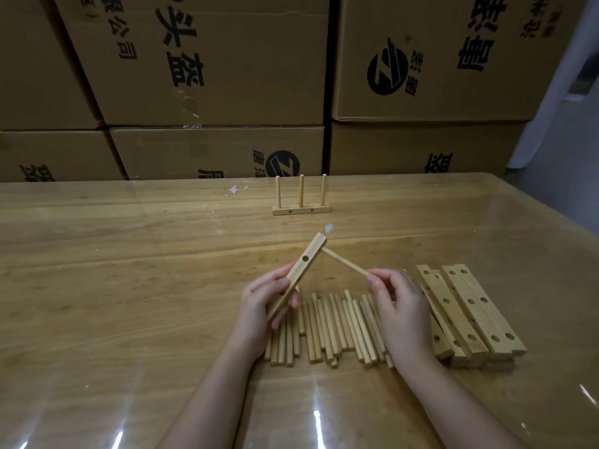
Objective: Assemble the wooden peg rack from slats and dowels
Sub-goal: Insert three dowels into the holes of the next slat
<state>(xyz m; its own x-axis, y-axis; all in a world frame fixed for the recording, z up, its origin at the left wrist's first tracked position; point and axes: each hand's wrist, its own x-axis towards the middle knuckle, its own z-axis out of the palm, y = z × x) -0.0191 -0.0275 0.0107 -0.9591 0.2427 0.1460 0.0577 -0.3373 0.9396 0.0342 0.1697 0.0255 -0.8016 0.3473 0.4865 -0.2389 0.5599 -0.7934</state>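
Loose dowels (330, 328) lie on the table (129, 286) under both hands, with stacked drilled slats (470, 312) just to their right. The left hand (259, 306) grips a slat (299, 273), its long axis slanting up and away. The right hand (402, 306) pinches a dowel (345, 262) whose far tip meets the slat's far end, seemingly at a hole, with nothing between. Beyond stands a three-peg rack (301, 209), before cardboard boxes (227, 76).

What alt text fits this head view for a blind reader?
A left hand grips a drilled slat while the right hand pinches a dowel against its far end, above loose dowels; spare slats lie right, a three-peg rack stands behind.
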